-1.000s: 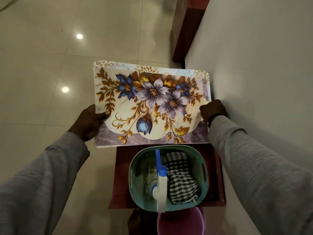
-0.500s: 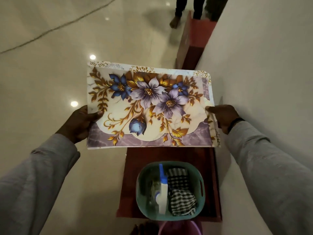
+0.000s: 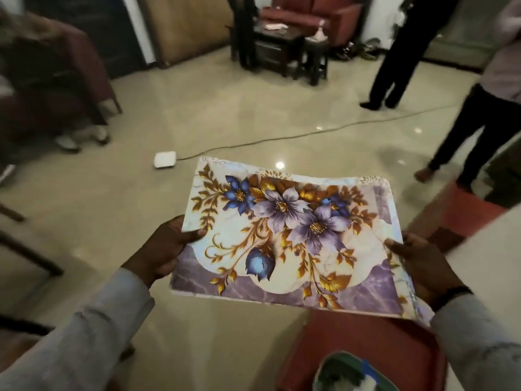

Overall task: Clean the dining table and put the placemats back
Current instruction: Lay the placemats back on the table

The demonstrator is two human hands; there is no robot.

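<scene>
Our left hand (image 3: 165, 249) grips the left short edge of the placemats (image 3: 290, 238), thumb on top of the printed face, fingers curled underneath. Our right hand (image 3: 417, 266) holds the right short edge the same way, thumb over the corner area, fingers below and hidden. Both hands are closed on the stack; nothing else is in them.

The placemats are held flat in the air in front of us, above the floor (image 3: 197, 122), floral side up. A second patterned edge peeks out along the far side and at the right, so we judge more than one mat, count unclear.

Handling, as we judge it: thin, light, flexible sheet, probably plastic with a glossy print. It sags slightly between the hands, so it is not rigid. Smooth faces likely slide on each other, so the stack can fan out if we loosen the pinch. Not fragile, but it may crease if bent hard. Best hold is the two short edges, as now, or one hand flat under the middle.

Just below the mats sits a red stool (image 3: 366, 342) with a green basket (image 3: 332, 365) on it, contents blurred. A white box (image 3: 165, 159) with a cable (image 3: 282, 136) lies on the floor beyond. Two standing people's legs (image 3: 394, 66) are at the far right, and chairs (image 3: 70, 80) at left. The dining table is not clearly in view.
</scene>
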